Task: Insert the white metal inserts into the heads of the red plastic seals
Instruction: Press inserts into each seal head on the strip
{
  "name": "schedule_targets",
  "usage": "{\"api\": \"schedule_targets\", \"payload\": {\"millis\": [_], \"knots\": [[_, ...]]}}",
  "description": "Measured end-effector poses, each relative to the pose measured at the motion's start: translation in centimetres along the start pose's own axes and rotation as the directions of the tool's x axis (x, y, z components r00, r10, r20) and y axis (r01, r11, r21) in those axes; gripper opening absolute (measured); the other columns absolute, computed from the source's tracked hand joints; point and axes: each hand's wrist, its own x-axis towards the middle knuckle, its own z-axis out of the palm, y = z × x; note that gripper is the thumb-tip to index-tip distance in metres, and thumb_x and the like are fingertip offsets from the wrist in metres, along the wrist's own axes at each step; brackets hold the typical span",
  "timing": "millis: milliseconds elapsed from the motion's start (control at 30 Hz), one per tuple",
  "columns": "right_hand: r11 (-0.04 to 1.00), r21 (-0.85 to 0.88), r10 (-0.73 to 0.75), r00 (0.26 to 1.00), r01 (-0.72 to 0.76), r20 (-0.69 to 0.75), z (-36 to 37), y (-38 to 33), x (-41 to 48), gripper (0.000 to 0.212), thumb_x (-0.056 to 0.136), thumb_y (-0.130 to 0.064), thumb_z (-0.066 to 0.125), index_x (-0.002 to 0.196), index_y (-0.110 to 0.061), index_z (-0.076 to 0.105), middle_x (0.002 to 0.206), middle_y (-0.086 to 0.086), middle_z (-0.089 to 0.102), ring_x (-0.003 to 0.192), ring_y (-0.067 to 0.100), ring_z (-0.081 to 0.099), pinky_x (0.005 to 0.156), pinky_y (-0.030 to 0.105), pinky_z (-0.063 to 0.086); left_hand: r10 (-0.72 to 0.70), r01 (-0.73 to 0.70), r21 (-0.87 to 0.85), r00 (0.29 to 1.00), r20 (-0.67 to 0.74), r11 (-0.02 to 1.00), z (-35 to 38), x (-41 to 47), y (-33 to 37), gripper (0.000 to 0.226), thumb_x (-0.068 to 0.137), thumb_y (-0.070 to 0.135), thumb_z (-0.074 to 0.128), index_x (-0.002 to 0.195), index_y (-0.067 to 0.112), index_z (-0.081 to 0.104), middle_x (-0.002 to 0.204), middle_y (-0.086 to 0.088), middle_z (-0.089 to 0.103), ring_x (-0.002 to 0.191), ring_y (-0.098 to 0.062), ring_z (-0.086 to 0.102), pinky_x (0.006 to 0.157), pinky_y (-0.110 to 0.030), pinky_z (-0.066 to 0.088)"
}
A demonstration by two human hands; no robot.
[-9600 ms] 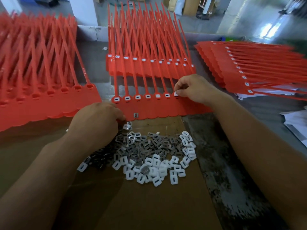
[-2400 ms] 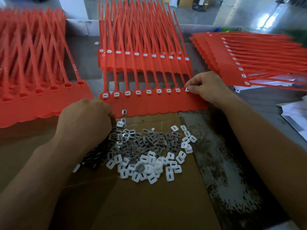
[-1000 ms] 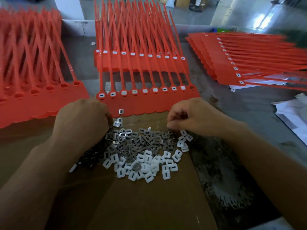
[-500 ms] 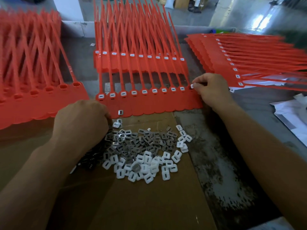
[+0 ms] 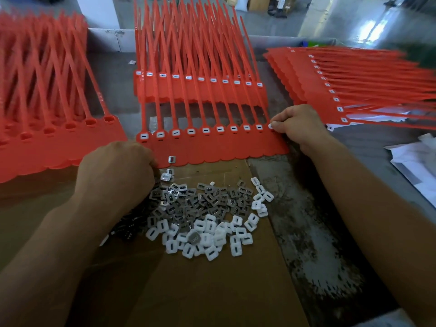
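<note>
A strip of joined red seals (image 5: pixel 226 149) lies in front of me, its row of heads filled with white inserts. My right hand (image 5: pixel 298 127) pinches a white insert (image 5: pixel 270 126) at the rightmost head of that strip. A pile of white and grey inserts (image 5: pixel 207 215) rests on brown cardboard (image 5: pixel 212 291) below. My left hand (image 5: pixel 115 171) is closed at the pile's left edge, its fingertips hidden among the inserts. One loose insert (image 5: pixel 171 159) lies on the strip's flat tab.
A second filled strip (image 5: pixel 195 90) lies behind the front one. Seals with hollow heads (image 5: pixel 47 138) are stacked at the left, and filled seals (image 5: pixel 342 90) are stacked at the right. White papers (image 5: pixel 417 161) lie at the right edge. The dark table (image 5: pixel 306 232) shows beside the cardboard.
My right hand went from the strip down to the pile, took an insert, and came back up to the rightmost head. My left hand stayed at the pile.
</note>
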Motion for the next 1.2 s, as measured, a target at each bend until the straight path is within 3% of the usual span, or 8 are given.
{"api": "schedule_targets", "payload": {"millis": [267,500,567,633,800,1067,1133,1200], "knots": [[0.996,-0.011,0.090,0.994,-0.090,-0.059,0.2,-0.1,0.7,0.028,0.073,-0.003,0.074,0.060,-0.020,0.057,0.064,-0.007,0.056,0.062,0.002,0.051,0.058,0.016,0.040,0.004,-0.004,-0.018,1.000,-0.008,1.000,0.4,0.2,-0.2,0.029,0.084,0.011,0.048,0.089,0.026,0.072,0.104,-0.001,0.066,0.085,-0.024,0.059,0.066,-0.033,0.044],[0.988,-0.073,0.138,0.990,-0.139,-0.014,0.2,-0.7,1.5,0.025,0.072,-0.003,0.075,0.065,-0.020,0.058,0.064,-0.004,0.055,0.061,0.008,0.052,0.059,0.021,0.044,0.010,-0.010,-0.003,1.000,-0.008,1.000,0.5,0.2,-0.3,0.030,0.084,0.011,0.048,0.089,0.027,0.072,0.103,0.000,0.066,0.085,-0.023,0.059,0.063,-0.031,0.041],[0.989,-0.120,0.091,0.996,-0.090,-0.004,0.0,-0.6,1.2,0.011,0.072,-0.007,0.076,0.079,-0.013,0.069,0.069,-0.002,0.061,0.071,0.013,0.059,0.074,0.025,0.050,0.011,-0.011,-0.002,1.000,0.000,1.000,0.4,0.3,-0.4,0.030,0.084,0.011,0.047,0.090,0.027,0.072,0.104,0.000,0.066,0.086,-0.023,0.059,0.064,-0.031,0.042],[0.981,-0.192,0.006,0.998,-0.017,-0.061,0.0,-0.5,0.5,0.016,0.073,-0.013,0.076,0.088,-0.008,0.073,0.083,0.006,0.070,0.081,0.017,0.062,0.086,0.031,0.049,0.013,-0.013,0.008,1.000,0.007,1.000,0.3,0.3,-0.3,0.030,0.085,0.012,0.047,0.091,0.028,0.072,0.104,0.000,0.065,0.086,-0.023,0.059,0.062,-0.030,0.040],[0.874,-0.453,-0.255,0.960,0.177,-0.116,1.3,-0.1,-1.4,0.020,0.088,-0.016,0.057,0.089,-0.003,0.072,0.096,0.016,0.069,0.094,0.030,0.061,0.077,0.030,0.039,0.024,-0.024,0.038,1.000,0.018,0.999,0.3,0.2,-0.3,0.031,0.085,0.012,0.045,0.091,0.027,0.072,0.103,0.000,0.064,0.085,-0.023,0.058,0.063,-0.029,0.040],[0.599,-0.741,-0.392,0.918,0.303,0.059,1.8,-0.1,-2.6,0.047,0.098,-0.040,0.033,0.111,-0.004,0.060,0.116,0.013,0.052,0.110,0.030,0.046,0.085,0.039,0.038,0.032,-0.034,0.053,0.999,0.031,0.998,0.3,0.5,-0.3,0.029,0.084,0.014,0.045,0.092,0.021,0.072,0.103,-0.003,0.064,0.087,-0.025,0.059,0.072,-0.035,0.048],[0.591,-0.745,-0.388,0.919,0.310,0.074,1.7,0.1,-2.7,0.047,0.098,-0.042,0.032,0.112,-0.007,0.061,0.117,0.011,0.052,0.111,0.029,0.045,0.087,0.039,0.037,0.031,-0.033,0.053,0.999,0.043,0.998,0.3,0.6,-0.4,0.028,0.084,0.013,0.045,0.094,0.019,0.071,0.102,-0.003,0.064,0.088,-0.024,0.059,0.075,-0.036,0.049],[0.668,-0.681,-0.356,0.932,0.301,0.063,1.3,0.4,-2.9,0.046,0.098,-0.041,0.032,0.113,-0.009,0.061,0.117,0.011,0.052,0.112,0.029,0.045,0.089,0.038,0.037,0.041,-0.043,0.059,0.998,0.046,0.997,0.2,0.5,-0.4,0.029,0.084,0.014,0.045,0.095,0.020,0.071,0.104,-0.002,0.063,0.089,-0.023,0.058,0.076,-0.037,0.050]]}}
